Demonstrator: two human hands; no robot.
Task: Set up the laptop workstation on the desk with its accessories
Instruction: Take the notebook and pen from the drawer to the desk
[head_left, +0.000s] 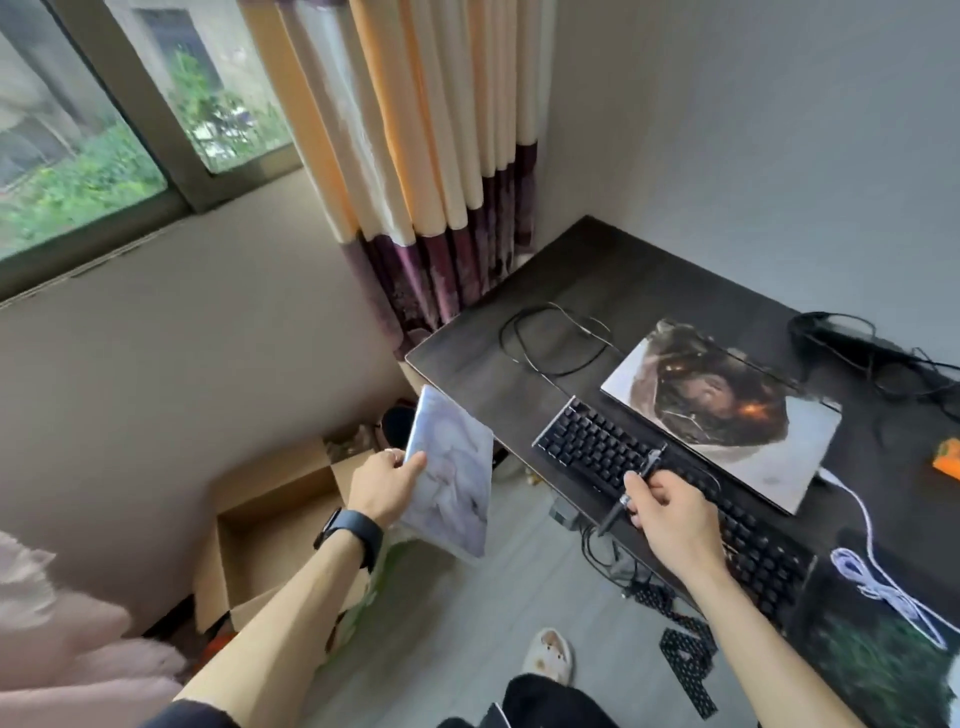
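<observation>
The left hand (387, 480) grips a marbled tablet (451, 478) off the desk's (649, 280) edge, long axis tilted toward the desk, while the right hand (670, 519), closed on a pen (631, 488), hovers over the keyboard (592, 441), with the closed laptop (722, 410) just beyond it.

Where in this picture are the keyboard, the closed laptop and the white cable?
keyboard (597, 447), head view, on the keys near its far end.
closed laptop (722, 405), head view, middle of the picture-covered lid.
white cable (883, 582), head view, on the bundled coil.
</observation>
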